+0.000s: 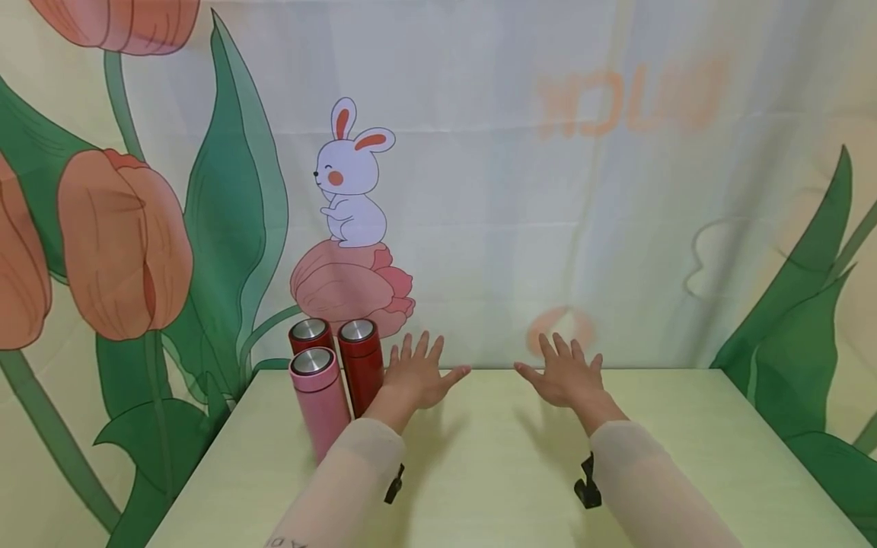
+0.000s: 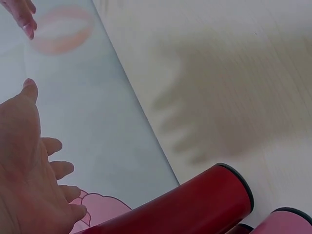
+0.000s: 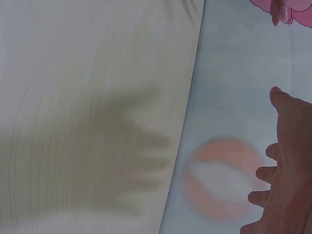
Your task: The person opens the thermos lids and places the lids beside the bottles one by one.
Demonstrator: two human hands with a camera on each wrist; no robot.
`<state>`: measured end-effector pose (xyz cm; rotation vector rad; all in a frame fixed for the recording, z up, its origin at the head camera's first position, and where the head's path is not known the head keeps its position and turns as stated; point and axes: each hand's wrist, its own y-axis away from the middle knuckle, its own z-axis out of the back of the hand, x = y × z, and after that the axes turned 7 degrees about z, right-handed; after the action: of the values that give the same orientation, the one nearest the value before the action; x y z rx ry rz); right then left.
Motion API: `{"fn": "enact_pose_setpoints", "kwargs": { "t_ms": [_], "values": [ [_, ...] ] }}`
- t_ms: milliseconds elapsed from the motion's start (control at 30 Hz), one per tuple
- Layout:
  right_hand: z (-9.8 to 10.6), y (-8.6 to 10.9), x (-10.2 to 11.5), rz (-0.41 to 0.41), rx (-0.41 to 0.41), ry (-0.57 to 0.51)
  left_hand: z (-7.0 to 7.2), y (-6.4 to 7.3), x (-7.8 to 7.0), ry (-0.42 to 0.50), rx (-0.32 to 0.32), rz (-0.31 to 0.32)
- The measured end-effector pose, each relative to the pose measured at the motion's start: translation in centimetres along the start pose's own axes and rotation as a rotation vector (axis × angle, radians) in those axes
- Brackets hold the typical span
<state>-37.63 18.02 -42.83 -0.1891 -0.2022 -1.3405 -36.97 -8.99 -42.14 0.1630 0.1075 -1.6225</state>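
Both hands reach forward above the table with fingers spread and nothing held. The left hand is just right of three upright thermos flasks and overlaps the nearer red one in the head view. That red flask stands beside a pink flask, with another red flask partly hidden behind the pink one. All have dark rims and shiny silver lids. In the left wrist view, the red flask lies below the left palm. The right hand hovers at the table's far edge, away from the flasks; its shadow falls on the tabletop.
A pale wood-grain table stretches between the arms. Behind it hangs a curtain printed with tulips and a white rabbit. Small black devices hang below the wrists.
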Motion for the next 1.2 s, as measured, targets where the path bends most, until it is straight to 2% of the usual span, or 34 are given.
{"fn": "enact_pose_setpoints", "kwargs": {
  "t_ms": [233,467,833,1033,1200],
  "values": [
    [-0.1,0.5,0.0,0.030,-0.005,-0.025,0.1,0.7,0.7,0.026,0.000,-0.029],
    [0.1,1.1,0.3,0.056,-0.006,-0.055,0.4,2.1,0.9,0.047,0.012,-0.073],
    [-0.1,2.8,1.8,0.145,-0.055,-0.090,-0.4,4.6,1.9,0.094,-0.011,-0.157],
    [-0.9,3.5,2.3,0.190,-0.074,-0.141,-0.6,6.1,2.9,0.183,-0.033,-0.199],
    [-1.7,3.8,2.5,0.215,-0.077,-0.202,-1.0,7.3,3.8,0.290,-0.030,-0.188]
  ]
}}
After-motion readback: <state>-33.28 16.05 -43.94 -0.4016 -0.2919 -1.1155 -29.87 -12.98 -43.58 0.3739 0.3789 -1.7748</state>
